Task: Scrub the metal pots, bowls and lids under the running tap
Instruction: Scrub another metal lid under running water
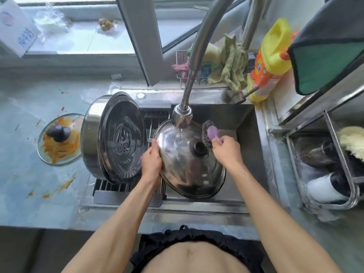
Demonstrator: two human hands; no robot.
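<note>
Over the sink [244, 123], a big steel lid [189, 160] is held tilted under the tap [182, 115], dome side up, with its dark knob [200, 148] near the middle. A thin stream of water is landing on the upper part of the lid, just left of the knob.

The lid's left rim is gripped by the left hand [151, 158]: fingers curled tight round the edge, thumb lying on top of the metal. So that hand is closed on the lid, not loose at all.

A scrubber [208, 134] with a purple handle is held in the right hand [226, 148]. The fingers are wrapped narrow round the handle end, and the wire-wool head is pressed against the lid just right of the knob.

To the left, a steel pot [114, 134] is propped on its side on the drain rack [126, 186], its ridged inside facing the camera, close beside the left hand. Further left on the counter [23, 174], 1 glass lid [59, 138] smeared with orange sauce is lying flat, well apart from the sink.

Behind the tap, a green cloth [230, 64] is draped over a wire caddy, with a yellow bottle [269, 60] just beside it.
</note>
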